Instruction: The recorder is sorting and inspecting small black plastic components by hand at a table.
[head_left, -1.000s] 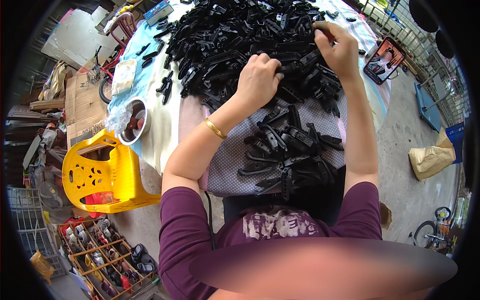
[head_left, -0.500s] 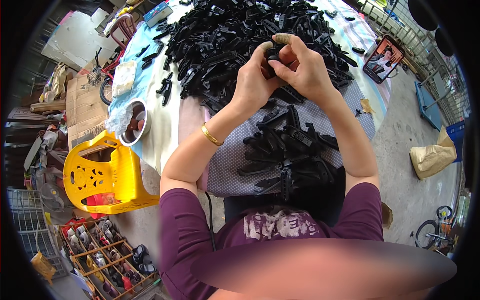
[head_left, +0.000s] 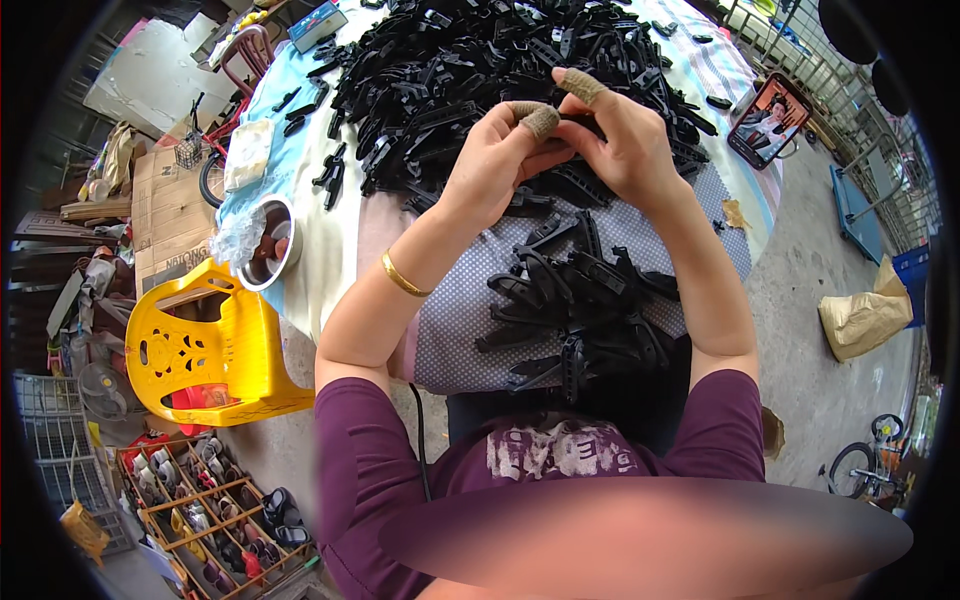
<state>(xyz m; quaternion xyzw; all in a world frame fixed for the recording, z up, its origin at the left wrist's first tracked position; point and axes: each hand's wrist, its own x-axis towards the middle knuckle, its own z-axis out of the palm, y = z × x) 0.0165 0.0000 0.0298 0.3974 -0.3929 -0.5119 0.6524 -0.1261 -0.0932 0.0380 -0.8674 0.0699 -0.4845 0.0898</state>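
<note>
Above the near edge of a big heap of black plastic clips (head_left: 430, 110), my two hands meet with fingertips pressed together. My left hand (head_left: 495, 165) is closed in a pinch, a tan wrap on a fingertip. My right hand (head_left: 630, 150) is closed too, its raised index finger wrapped in tan. Between them is a small black plastic piece (head_left: 588, 122), mostly hidden by the fingers, so its shape is unclear. Nearer to me, a smaller pile of black clips (head_left: 580, 300) lies on a grey dotted cloth (head_left: 450, 345).
A phone (head_left: 768, 120) showing a person stands at the table's right. To the left are a metal bowl (head_left: 290, 250) with a plastic bag, a white packet (head_left: 248, 157) and a yellow plastic chair (head_left: 180, 345). A shoe rack (head_left: 165, 510) stands at lower left.
My left hand has turned, its wrapped fingertip now pointing right and covering most of the black piece. My left wrist has shifted slightly left; my right hand has rotated a little.
</note>
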